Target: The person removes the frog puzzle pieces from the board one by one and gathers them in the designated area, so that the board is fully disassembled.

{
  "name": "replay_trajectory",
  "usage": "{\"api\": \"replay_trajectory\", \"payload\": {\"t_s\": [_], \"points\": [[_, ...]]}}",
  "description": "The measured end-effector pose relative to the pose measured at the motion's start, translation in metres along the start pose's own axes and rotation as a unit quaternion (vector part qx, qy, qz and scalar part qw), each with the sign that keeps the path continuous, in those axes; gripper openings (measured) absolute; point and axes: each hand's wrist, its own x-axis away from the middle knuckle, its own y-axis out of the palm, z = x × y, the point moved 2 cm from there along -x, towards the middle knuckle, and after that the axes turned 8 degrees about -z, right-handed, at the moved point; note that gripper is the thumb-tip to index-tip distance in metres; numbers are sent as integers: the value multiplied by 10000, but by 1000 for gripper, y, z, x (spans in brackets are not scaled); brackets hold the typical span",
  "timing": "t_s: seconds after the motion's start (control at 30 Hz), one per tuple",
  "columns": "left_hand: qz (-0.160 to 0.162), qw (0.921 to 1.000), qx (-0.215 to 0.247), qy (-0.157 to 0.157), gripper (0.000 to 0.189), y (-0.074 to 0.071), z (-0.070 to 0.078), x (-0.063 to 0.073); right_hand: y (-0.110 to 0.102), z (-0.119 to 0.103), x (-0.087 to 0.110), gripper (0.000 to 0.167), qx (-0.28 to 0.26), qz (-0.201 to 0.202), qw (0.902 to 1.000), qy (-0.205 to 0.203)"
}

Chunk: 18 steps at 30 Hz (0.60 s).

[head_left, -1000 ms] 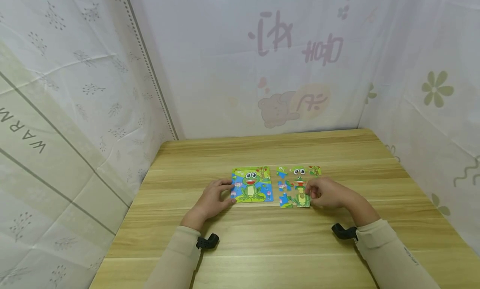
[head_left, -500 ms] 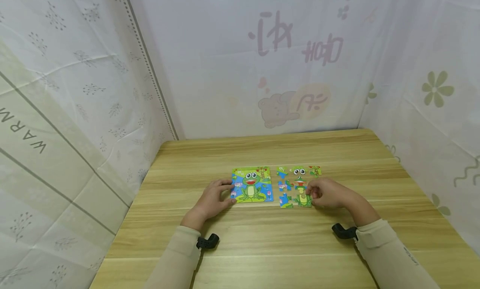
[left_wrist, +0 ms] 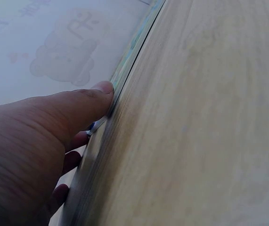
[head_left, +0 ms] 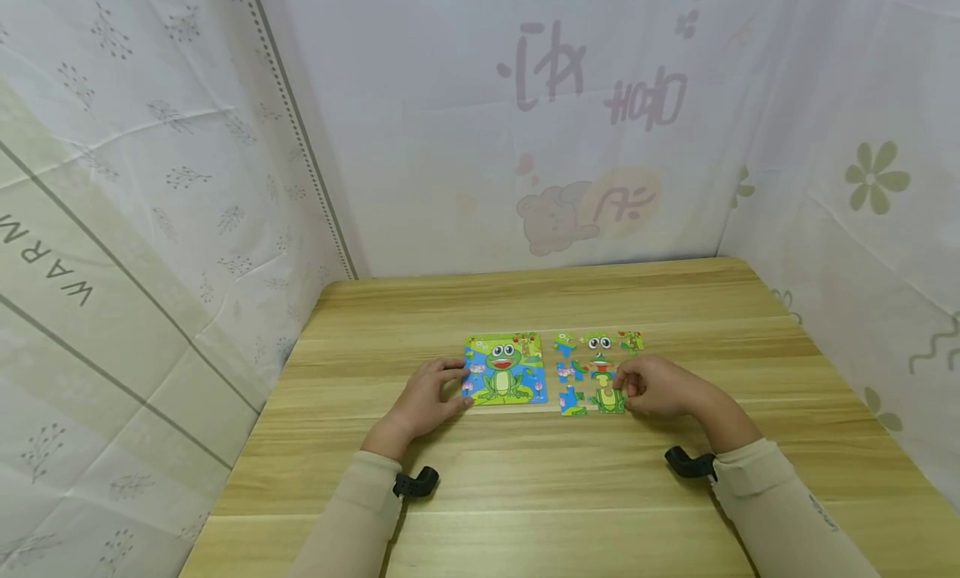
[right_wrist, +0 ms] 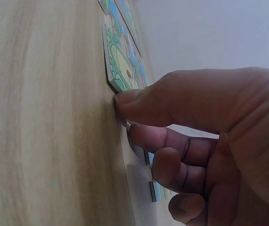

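In the head view my left hand (head_left: 429, 397) touches the left edge of a square frog puzzle board (head_left: 505, 370), thumb near its lower corner and relaxed fingers further up. The left wrist view shows the thumb (left_wrist: 92, 101) against that edge. To the right, loose jigsaw pieces lie in rows. My right hand (head_left: 657, 385) has curled fingers, with thumb and index finger pinching the right edge of the frog-belly puzzle piece (head_left: 610, 401). In the right wrist view that puzzle piece (right_wrist: 118, 63) lies flat, thumb tip at its corner.
Pieces around the right hand include the frog eyes (head_left: 599, 342), the mouth (head_left: 600, 361), a tree corner (head_left: 632, 341) and a blue corner (head_left: 572, 401). The wooden table (head_left: 525, 486) is bordered by printed white curtains (head_left: 450, 128) at the back and sides.
The frog-belly puzzle piece has slid slightly right together with my right hand, widening the gap to the blue corner piece. My left hand and the board stay put.
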Motion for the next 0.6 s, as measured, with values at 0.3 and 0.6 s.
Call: {"api": "replay_trajectory", "payload": {"t_s": [0.3, 0.6], "points": [[-14, 10000, 32, -27, 55, -1, 1, 0, 0, 0, 1, 21, -20, -11, 10000, -36], [0, 10000, 28, -32, 54, 1, 0, 0, 0, 1, 0, 21, -8, 26, 10000, -54]]}}
